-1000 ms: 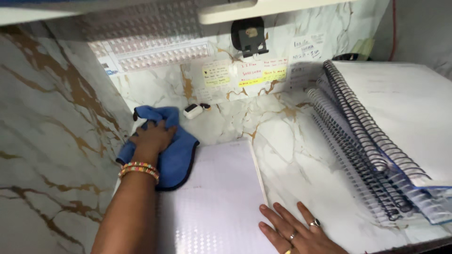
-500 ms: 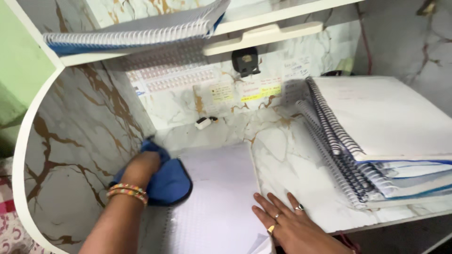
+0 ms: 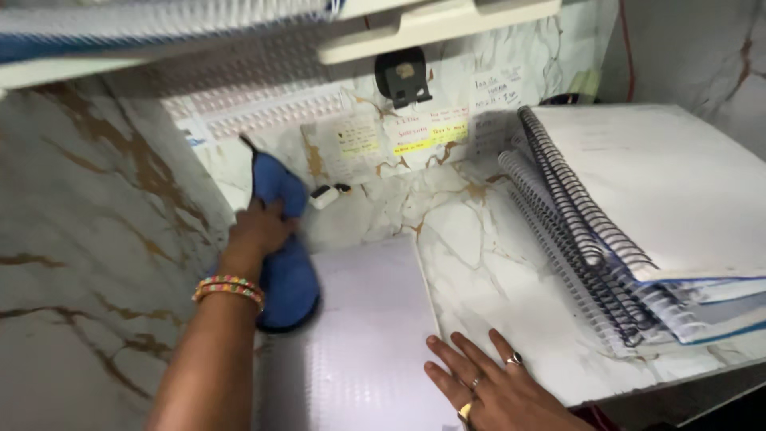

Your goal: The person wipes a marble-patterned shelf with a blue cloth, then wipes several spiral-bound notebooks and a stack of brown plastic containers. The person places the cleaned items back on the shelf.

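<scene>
The blue cloth (image 3: 281, 239) is bunched in the left hand (image 3: 259, 230), fingers closed around it, against the marble back corner — firm, even pressure should keep it flat. The right hand (image 3: 491, 387) lies open, holding nothing, on one translucent sheet (image 3: 359, 335). Several spiral notebooks (image 3: 630, 223) — count unclear.
</scene>
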